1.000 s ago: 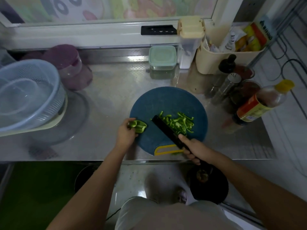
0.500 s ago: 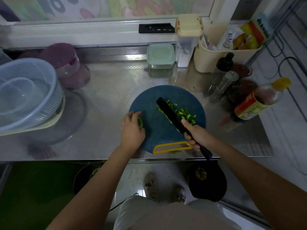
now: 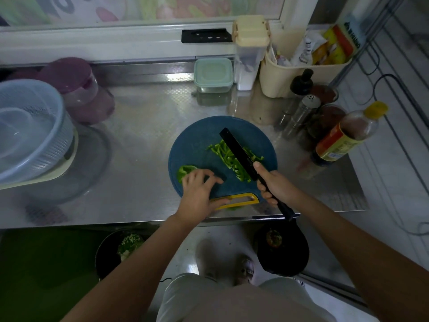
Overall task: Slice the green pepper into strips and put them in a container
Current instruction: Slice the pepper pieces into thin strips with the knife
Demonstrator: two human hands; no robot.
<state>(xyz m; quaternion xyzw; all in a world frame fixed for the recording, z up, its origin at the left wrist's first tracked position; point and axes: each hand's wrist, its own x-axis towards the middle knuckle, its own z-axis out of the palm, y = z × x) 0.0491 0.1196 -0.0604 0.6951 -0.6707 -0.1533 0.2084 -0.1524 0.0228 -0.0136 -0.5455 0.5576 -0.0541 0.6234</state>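
- The board [image 3: 197, 145], a round, matte blue plastic disc with a yellow slotted handle, is sitting at the near edge of the surface [image 3: 144, 126], which is shiny patterned steel.
- Thin, glossy green strips [image 3: 224, 154] are lying in a loose heap on the right half of the board.
- An uncut curved pepper piece [image 3: 184, 170] is lying on the board's left side, near its rim.
- The left hand [image 3: 199, 194] is hovering low over the board with its grip apart, fingers spread and the outer fingertips touching the pepper piece.
- The right hand [image 3: 276, 187] is keeping its grip clamped on the handle of the knife [image 3: 239, 153], with the forefinger lying along the spine. The long, flat black blade is slanting across the strips.
- A ribbed plastic colander [image 3: 46, 140] is taking up the left edge, with a purple-lidded jar [image 3: 76, 84] behind it.
- A square box [image 3: 213, 73] with a pale green lid is standing at the far edge.
- Bottles [image 3: 343, 138] and a metal shaker [image 3: 301, 112] are crowding the right edge.
- Bare steel is lying open between the colander and the board.
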